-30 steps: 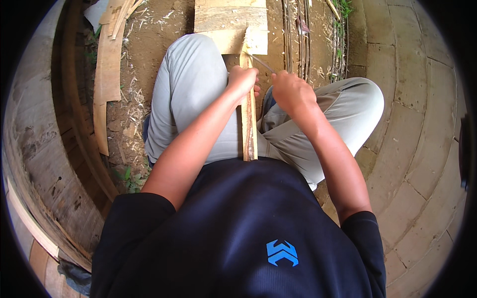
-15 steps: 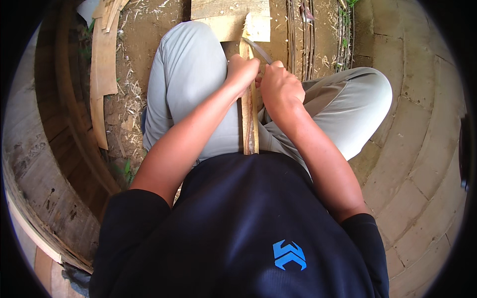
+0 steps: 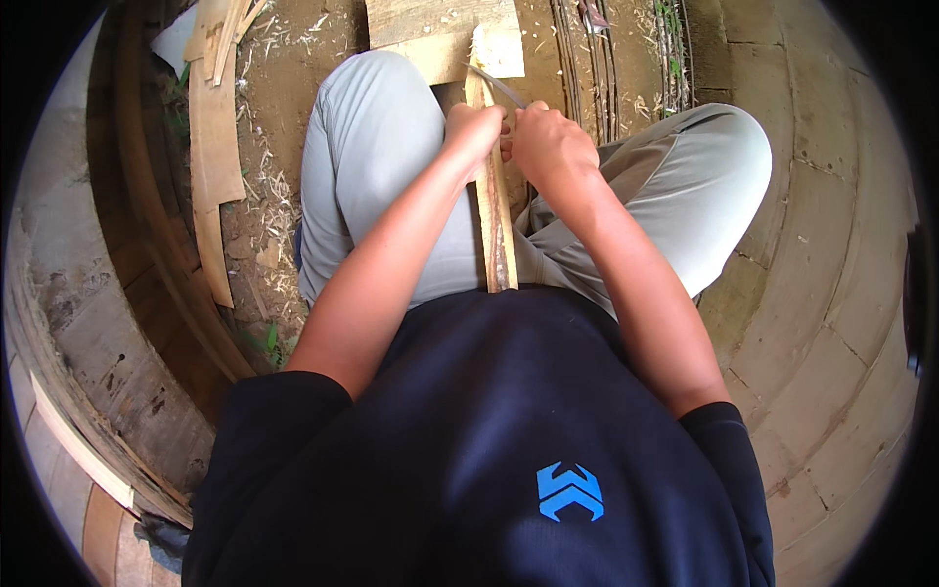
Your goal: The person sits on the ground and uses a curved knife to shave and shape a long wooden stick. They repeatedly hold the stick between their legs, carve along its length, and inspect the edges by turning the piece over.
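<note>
A long, narrow strip of wood (image 3: 497,230) runs from my waist out between my knees, its far end pale and freshly cut. My left hand (image 3: 475,132) is closed around the strip near its middle. Just to the right, my right hand (image 3: 553,145) grips a knife by its handle, which the fingers hide. The knife's thin grey blade (image 3: 501,86) slants leftward over the strip near its far end. Both hands are close together, above the gap between my legs.
Beyond the strip's tip lies a flat pale board (image 3: 445,27). Long thin wood pieces (image 3: 213,147) lie at the left on soil with scattered shavings (image 3: 269,220). Thin dark strips (image 3: 592,73) stretch along the ground at far right. Paving (image 3: 792,254) covers the right side.
The strip has tilted, its near end shifting right and its far end slightly left. Both hands keep their holds; the blade sits a little farther left and away. The whole view has turned slightly.
</note>
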A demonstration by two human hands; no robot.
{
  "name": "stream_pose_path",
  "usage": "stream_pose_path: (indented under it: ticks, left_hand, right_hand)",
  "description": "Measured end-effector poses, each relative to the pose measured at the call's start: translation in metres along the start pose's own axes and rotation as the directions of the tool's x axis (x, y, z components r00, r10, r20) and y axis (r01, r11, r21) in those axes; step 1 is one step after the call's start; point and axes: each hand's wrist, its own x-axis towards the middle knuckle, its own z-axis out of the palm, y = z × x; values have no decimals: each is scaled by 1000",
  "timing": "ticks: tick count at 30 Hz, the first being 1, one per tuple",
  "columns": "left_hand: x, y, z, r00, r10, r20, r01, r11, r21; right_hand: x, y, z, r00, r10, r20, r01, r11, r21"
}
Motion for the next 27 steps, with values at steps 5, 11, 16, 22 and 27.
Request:
stream_pose_path:
  ticks: [5, 11, 16, 22, 27]
  left_hand:
    - [1, 3, -1, 996, -67, 63, 73, 992, -99]
    - [0, 4, -1, 994, -96, 60, 101, 990, -95]
    - [0, 4, -1, 994, -101, 45, 106, 989, -105]
    - [0, -3, 1, 998, -57, 8, 57, 997, -57]
    - [-5, 3, 1, 1000, -14, 14, 15, 999, -43]
  right_hand:
    - [4, 9, 1, 998, -52, -35, 50, 998, -41]
    - [9, 19, -8, 996, -88, -32, 88, 996, -13]
    - [10, 22, -4, 997, -80, 0, 80, 994, -74]
    - [5, 12, -8, 998, -19, 59, 26, 994, -105]
    - [-5, -7, -9, 998, 21, 56, -15, 995, -101]
